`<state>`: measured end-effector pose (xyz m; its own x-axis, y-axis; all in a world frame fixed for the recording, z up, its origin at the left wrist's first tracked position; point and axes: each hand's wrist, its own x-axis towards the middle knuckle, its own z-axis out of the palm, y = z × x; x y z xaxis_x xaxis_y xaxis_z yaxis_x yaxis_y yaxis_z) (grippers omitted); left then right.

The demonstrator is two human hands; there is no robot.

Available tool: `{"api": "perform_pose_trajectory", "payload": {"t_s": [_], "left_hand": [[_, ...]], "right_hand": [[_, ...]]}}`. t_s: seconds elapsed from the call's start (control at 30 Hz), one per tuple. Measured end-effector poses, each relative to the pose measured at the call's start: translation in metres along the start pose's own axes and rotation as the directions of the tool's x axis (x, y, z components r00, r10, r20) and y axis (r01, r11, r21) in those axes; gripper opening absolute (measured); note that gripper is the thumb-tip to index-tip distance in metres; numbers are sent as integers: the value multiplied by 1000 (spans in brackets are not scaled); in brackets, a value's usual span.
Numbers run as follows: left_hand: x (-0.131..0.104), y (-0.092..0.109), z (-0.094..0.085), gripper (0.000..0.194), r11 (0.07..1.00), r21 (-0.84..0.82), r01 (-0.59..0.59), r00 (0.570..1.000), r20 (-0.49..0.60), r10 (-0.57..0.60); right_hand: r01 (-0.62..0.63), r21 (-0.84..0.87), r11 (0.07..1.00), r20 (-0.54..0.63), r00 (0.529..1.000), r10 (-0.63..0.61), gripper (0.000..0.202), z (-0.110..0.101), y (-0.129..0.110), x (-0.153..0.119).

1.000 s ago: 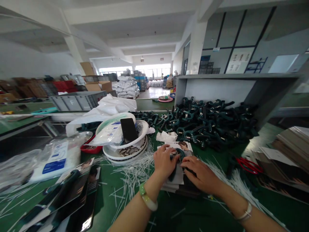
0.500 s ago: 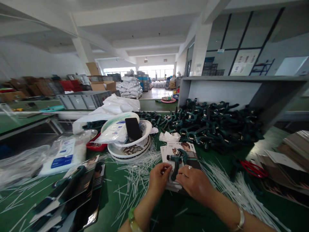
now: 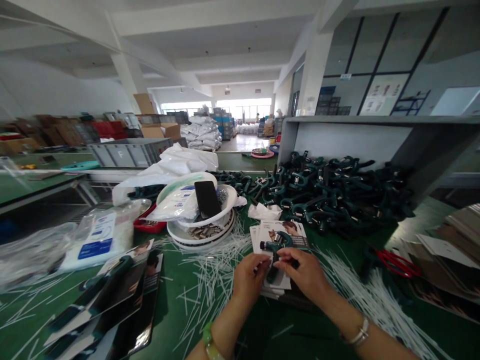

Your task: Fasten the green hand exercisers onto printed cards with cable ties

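Note:
A dark green hand tool with a hooked head and metal rollers, like a tube cutter (image 3: 279, 241), lies on a stack of printed backing cards (image 3: 268, 230) in front of me. On the left of its handle, my left hand (image 3: 250, 277) has thumb and fingertips pinched together. My right hand (image 3: 305, 272) pinches with thumb and forefinger at the handle's right side. Both sets of fingertips are close together over the handle. Whatever thin piece they hold is too small to make out. Thin white plastic ties (image 3: 213, 277) lie scattered left of my hands.
More ties (image 3: 371, 295) spread on the right, near red-handled scissors (image 3: 399, 262). Green tools (image 3: 330, 192) are heaped behind, by a grey shelf (image 3: 375, 120). White bowls (image 3: 200, 240) hold metal parts and a phone (image 3: 207, 199). Carded tools (image 3: 108, 295) lie at left.
My right hand has shifted slightly up and right, its fingers now more raised over the handle. My left hand has turned a little, still pinching. The tool and cards stay in place.

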<state>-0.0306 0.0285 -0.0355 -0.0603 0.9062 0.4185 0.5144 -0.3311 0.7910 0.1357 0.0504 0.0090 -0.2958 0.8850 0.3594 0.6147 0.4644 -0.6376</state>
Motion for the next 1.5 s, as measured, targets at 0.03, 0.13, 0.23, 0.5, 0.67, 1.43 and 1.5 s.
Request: {"api": "perform_pose_trajectory", "payload": {"t_s": [0.03,0.13,0.23,0.5,0.67,1.43,1.5], "left_hand": [[0,2,-2,16,999,40,-27,1000,14,26],[0,7,-5,20,985,159,-71,997,51,64],[0,10,-7,23,972,223,-68,995,80,52],[0,9,-6,23,969,228,-99,993,78,83],[2,7,-2,24,983,144,-113,992,78,102],[15,26,-14,9,1000,-5,-30,979,200,31],[17,33,-19,11,998,44,-47,979,201,37]], "right_hand": [[-31,33,999,-7,999,31,23,1,1,-1],[-74,60,996,-13,997,74,25,4,1,-4],[-74,51,996,10,997,74,24,3,-2,-3],[-93,119,988,132,988,77,22,-5,-6,4],[-207,250,946,415,905,88,31,-10,3,20],[228,89,970,-211,956,-206,18,0,2,-1],[102,151,983,-335,941,-46,18,4,3,-2]]}}
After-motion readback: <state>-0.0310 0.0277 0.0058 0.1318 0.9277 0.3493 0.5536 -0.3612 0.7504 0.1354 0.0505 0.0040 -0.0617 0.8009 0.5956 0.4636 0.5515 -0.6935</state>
